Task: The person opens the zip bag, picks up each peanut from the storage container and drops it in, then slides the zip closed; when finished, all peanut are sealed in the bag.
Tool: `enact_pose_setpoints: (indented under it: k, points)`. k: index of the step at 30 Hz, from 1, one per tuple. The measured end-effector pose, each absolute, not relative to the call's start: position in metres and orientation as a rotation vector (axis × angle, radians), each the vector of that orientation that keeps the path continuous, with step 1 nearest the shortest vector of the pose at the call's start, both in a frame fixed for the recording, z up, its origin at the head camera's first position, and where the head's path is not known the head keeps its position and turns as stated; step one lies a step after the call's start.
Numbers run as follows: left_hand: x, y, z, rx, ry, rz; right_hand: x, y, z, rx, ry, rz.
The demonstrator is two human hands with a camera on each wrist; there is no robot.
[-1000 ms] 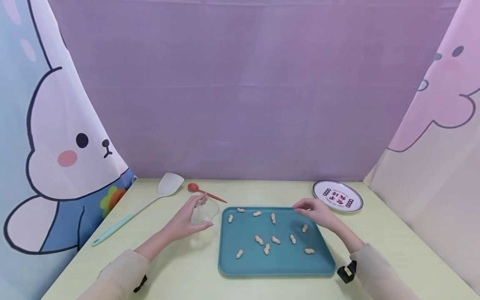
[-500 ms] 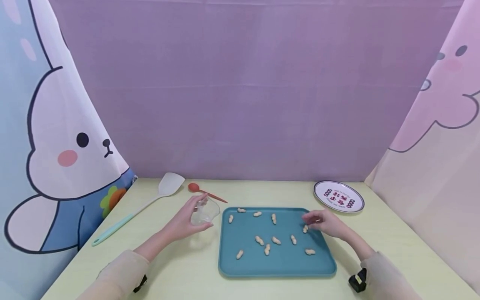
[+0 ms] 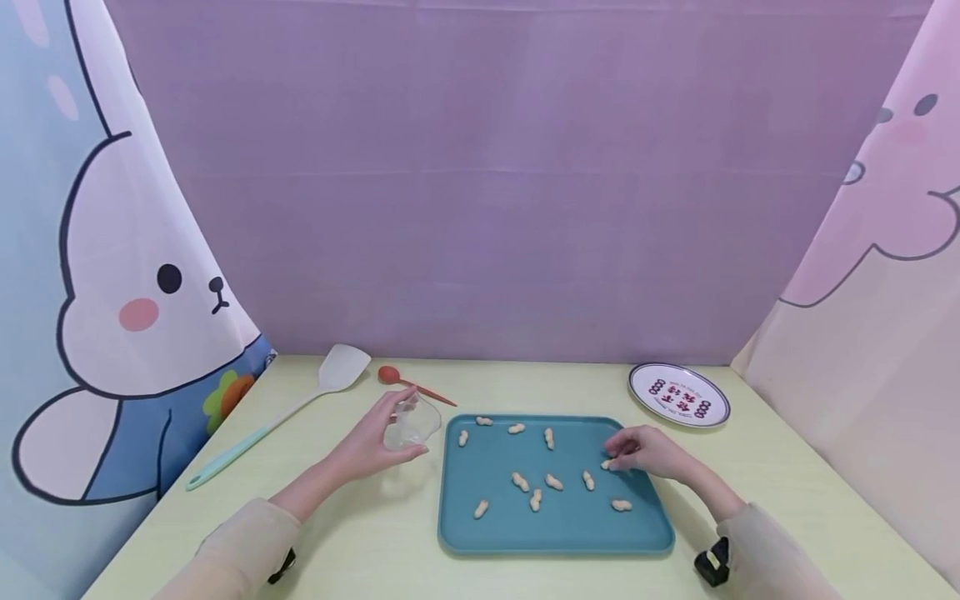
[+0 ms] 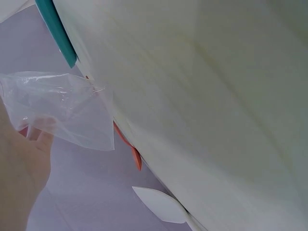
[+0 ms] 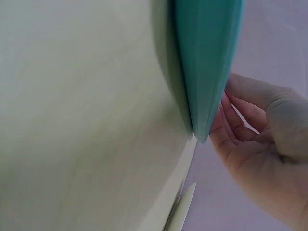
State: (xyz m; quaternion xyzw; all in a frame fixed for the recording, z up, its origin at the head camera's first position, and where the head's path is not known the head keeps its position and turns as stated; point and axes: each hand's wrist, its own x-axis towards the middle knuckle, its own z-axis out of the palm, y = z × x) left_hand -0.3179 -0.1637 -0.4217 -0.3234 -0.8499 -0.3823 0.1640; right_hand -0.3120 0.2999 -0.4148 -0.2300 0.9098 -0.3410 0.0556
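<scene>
My left hand (image 3: 378, 433) holds a clear plastic bag (image 3: 412, 423) by its mouth, left of the blue-green tray (image 3: 555, 537). In the left wrist view, the see-through bag (image 4: 72, 108) hangs from the curled fingers. Several unshelled peanuts lie scattered across the tray, one of them a peanut (image 3: 621, 505) near the right rim. Over the tray's right side, my right hand (image 3: 652, 454) pinches a peanut (image 3: 606, 464) between thumb and fingertips; the fingers cover part of it. From the right wrist, the tray's wall (image 5: 207, 72) hides the fingertips and that peanut.
A white plate (image 3: 678, 396) with red lettering sits behind the tray at the right. Back left lie a red spoon (image 3: 416, 387) and a white spatula (image 3: 341, 369) with a mint handle. A purple cloth (image 3: 480, 183) hangs behind the table.
My right hand has moved right and down from the tray's far edge to a peanut, and its fingers have closed on it. The left hand has kept its place with the bag.
</scene>
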Motion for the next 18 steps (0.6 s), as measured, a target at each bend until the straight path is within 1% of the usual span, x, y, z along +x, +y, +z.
enact_pose_setpoints:
  k: [18]
  points:
    - [-0.317, -0.1628, -0.4212, -0.939, -2.434, -1.075, -0.3122, 0.2991, -0.4142, -0.712, 2.8, -0.956]
